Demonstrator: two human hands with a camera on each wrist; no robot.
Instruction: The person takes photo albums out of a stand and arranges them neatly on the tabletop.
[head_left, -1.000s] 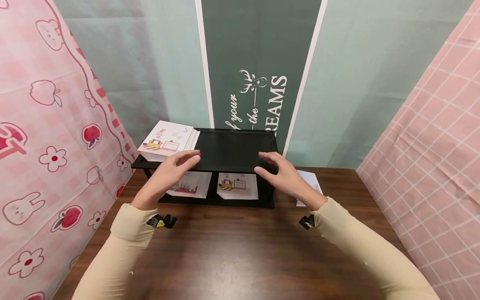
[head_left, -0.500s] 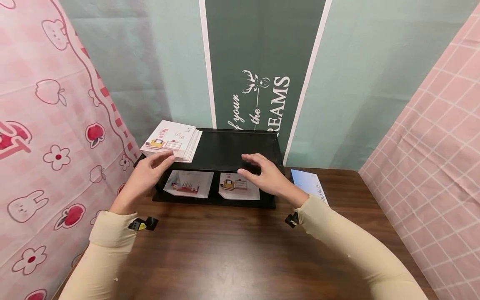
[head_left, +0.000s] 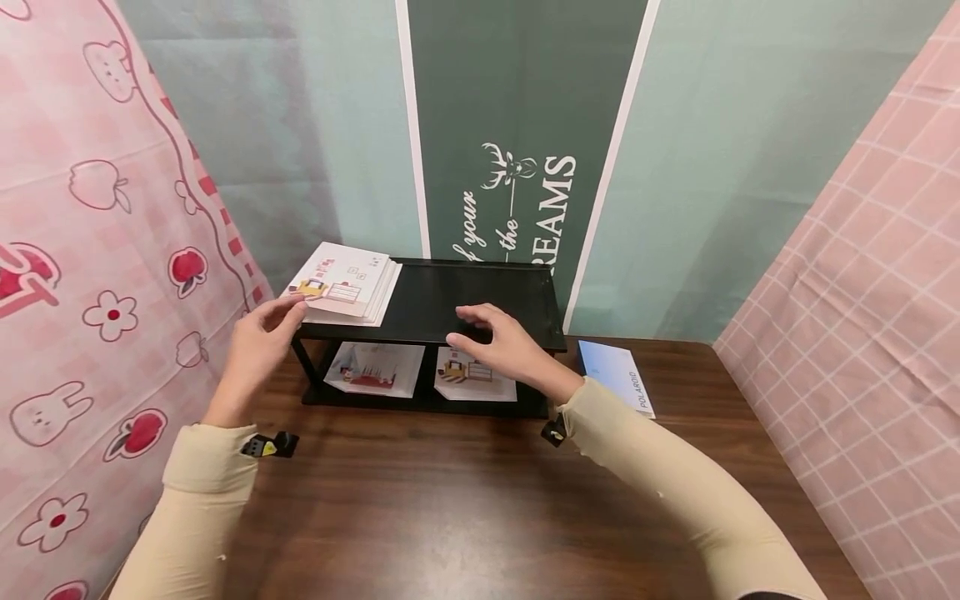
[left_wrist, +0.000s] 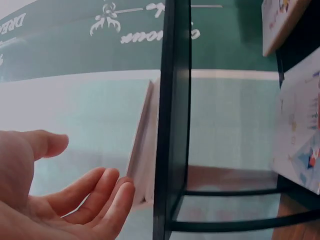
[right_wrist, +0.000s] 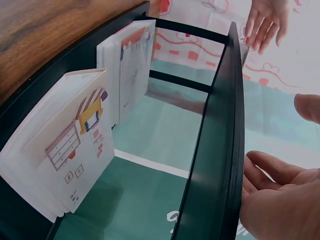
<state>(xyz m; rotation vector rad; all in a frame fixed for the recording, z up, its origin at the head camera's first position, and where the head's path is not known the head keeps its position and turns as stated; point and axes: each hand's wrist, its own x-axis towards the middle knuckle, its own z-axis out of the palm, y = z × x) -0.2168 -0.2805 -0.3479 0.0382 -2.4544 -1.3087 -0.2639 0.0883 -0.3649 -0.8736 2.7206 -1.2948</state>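
Note:
On the left end of the black shelf's (head_left: 472, 292) top board lies a white album (head_left: 337, 279) with a cartoon cover, its layers spread along the right edge. My left hand (head_left: 264, 329) is at its front left corner; in the left wrist view the fingertips meet the album's (left_wrist: 142, 145) edge, and the thumb stands well away. My right hand (head_left: 502, 340) hovers at the front of the top board, its fingers relaxed and nothing between them. In the right wrist view its fingertips are right by the board's edge (right_wrist: 235, 150).
Two more white albums stand tilted on the lower level, a left one (head_left: 375, 368) and a right one (head_left: 476, 375). A blue-and-white box-like item (head_left: 615, 375) marked POLAROID lies right of the shelf on the wooden table (head_left: 450, 500). A pink patterned curtain (head_left: 112, 250) hangs close on the left.
My left hand has moved left, from the album's front right side to its front left corner. My right hand has drifted left along the front of the shelf.

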